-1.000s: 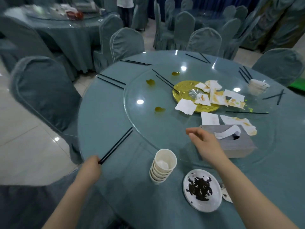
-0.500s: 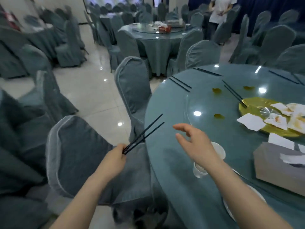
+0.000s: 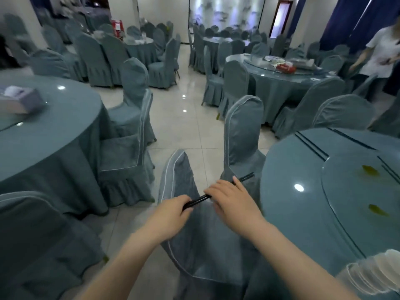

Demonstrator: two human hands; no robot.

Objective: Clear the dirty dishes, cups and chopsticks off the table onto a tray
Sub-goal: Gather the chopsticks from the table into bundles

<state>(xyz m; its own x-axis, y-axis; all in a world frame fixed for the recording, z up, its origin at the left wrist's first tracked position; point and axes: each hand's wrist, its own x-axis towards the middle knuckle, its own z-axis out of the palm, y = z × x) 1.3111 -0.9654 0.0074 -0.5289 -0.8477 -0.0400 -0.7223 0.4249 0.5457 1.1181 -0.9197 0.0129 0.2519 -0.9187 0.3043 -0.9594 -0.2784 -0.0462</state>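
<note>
Here, black chopsticks [image 3: 198,199] between left hand [image 3: 173,210] and right hand [image 3: 232,199].

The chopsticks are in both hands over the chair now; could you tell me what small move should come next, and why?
Probably carry the chopsticks, gripped by the left hand and right hand, back to the table to gather more pairs, since no tray is in view.

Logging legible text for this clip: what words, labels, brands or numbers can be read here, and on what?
No text can be read.
Red and white sign at a far table: markings too blurred.
Red box on another far table: no legible print.
Tissue box on the left table: nothing readable.
Black chopsticks in both hands: unmarked.
</note>
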